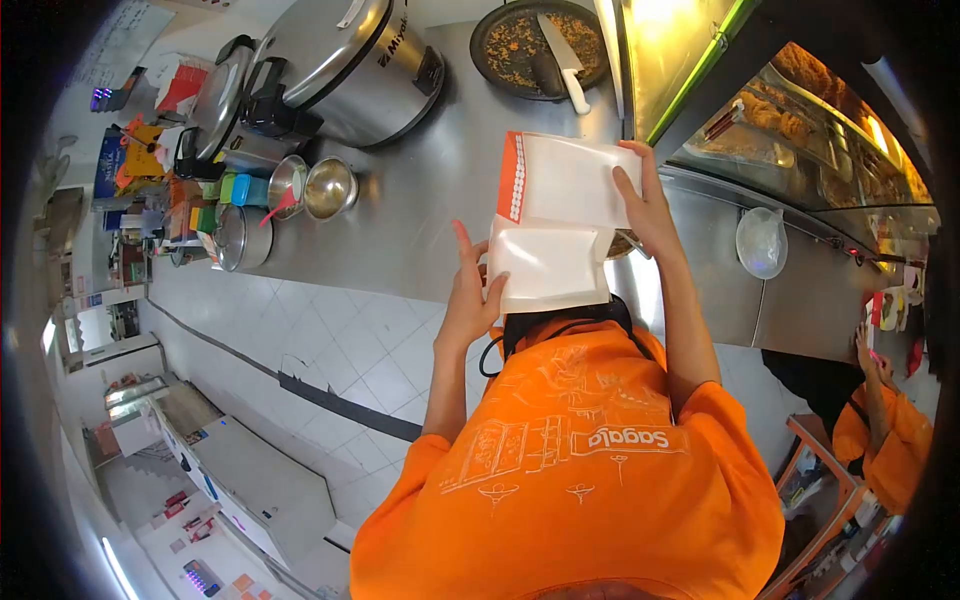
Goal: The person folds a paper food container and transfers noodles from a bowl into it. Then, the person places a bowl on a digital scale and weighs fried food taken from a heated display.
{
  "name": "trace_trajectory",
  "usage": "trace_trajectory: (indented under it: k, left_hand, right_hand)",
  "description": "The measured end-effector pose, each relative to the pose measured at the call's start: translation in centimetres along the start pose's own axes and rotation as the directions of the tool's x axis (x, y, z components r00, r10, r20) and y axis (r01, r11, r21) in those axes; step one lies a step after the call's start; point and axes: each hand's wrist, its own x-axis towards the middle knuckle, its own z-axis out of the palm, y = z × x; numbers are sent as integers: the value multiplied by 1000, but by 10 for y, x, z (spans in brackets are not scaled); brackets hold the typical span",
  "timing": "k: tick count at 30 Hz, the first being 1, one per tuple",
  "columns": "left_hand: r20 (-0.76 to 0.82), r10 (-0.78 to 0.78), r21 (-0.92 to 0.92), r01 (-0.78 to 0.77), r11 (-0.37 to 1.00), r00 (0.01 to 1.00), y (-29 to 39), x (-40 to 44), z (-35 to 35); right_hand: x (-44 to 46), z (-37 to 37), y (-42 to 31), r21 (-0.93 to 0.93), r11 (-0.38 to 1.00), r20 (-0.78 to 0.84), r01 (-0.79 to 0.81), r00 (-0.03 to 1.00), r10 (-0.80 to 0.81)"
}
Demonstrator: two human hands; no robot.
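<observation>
An opened paper takeaway box (552, 265) is in front of my chest, its white inside facing up and an orange printed strip along the upper left edge. My left hand (468, 300) grips the lower half at its left side, thumb on the inside and index finger stretched away from the box. On the right, my right hand (648, 205) holds the upper half by its edge, with the thumb on the white inner face. The fingers beneath the box are mostly hidden.
The steel counter (440, 200) bears a large rice cooker (350, 75), metal bowls (330, 188) and a dark round pan (490, 55) with a knife (563, 60). A lit food display case (780, 130) and a plastic-covered bowl (762, 243) are to the right. Another person (885, 440) in orange stands far right.
</observation>
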Motion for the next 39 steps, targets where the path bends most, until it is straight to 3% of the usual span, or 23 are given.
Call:
trace_trajectory:
  k: [3,5,6,8,9,11,12,13,15,17,19,21,23,25,26,27,30,33,36,37,39]
  left_hand:
    - [-29,-138,-226,128,966,990,8,1,6]
    - [-34,-190,-326,169,930,981,17,7,9]
    - [-48,-166,-284,146,948,985,19,7,11]
    - [-78,-116,-204,99,974,990,23,7,17]
    - [-123,1,-15,-3,1000,992,30,8,20]
    - [-149,239,369,-170,914,960,42,8,23]
    - [-212,242,338,-162,927,947,39,8,27]
    - [-274,243,308,-155,939,931,35,11,30]
    - [-359,209,254,-120,960,910,32,10,35]
    - [-405,155,207,-75,975,901,34,12,37]
    - [-450,193,188,-119,975,872,34,14,38]
    - [-465,194,197,-112,974,864,37,15,38]
    - [-454,152,229,-50,972,878,43,15,38]
    - [-456,174,259,-57,964,873,44,14,42]
    - [-457,191,275,-66,959,869,44,16,44]
    - [-462,183,278,-54,959,868,45,15,45]
    - [-474,199,274,-71,959,858,52,18,47]
    - [-466,272,285,-148,947,842,58,18,47]
    - [-412,348,364,-198,910,842,56,17,44]
    - [-397,367,375,-216,902,841,56,16,43]
    - [-401,331,307,-215,927,854,56,13,44]
  right_hand:
    - [2,-8,-17,16,1000,62,27,998,-28]
    - [8,-8,-12,-61,987,-1,151,988,-151]
    - [11,-8,-11,-104,972,-30,211,976,-215]
    - [6,-4,-20,163,987,-47,-1,999,8]
    - [4,-1,-23,292,950,-30,-106,992,120]
    - [2,-1,-7,72,997,-70,22,997,-17]
    - [2,0,2,-38,996,-76,86,993,-89]
    - [1,1,8,-189,942,-129,278,944,-305]
    - [-27,7,-10,-259,935,-292,243,903,-316]
    - [-55,16,-7,-82,935,-385,346,854,-350]
    - [-85,2,-4,-261,905,-276,335,873,-403]
    - [-92,-2,-9,-326,913,-315,245,883,-349]
    - [-92,-4,-32,-258,964,-488,69,851,-192]
    - [-94,-36,-31,-576,804,-215,-148,976,26]
    - [-92,-47,-32,-723,663,-106,-195,979,172]
    - [-89,-48,-41,-676,625,25,-390,836,548]
    - [-101,-35,-42,-281,925,641,-256,668,380]
    - [-114,14,-57,335,889,421,-312,894,156]
    - [-94,33,-49,277,960,119,23,991,-58]
    - [-86,35,-56,152,988,107,-24,994,7]
    - [-73,45,-56,116,987,47,109,992,-115]
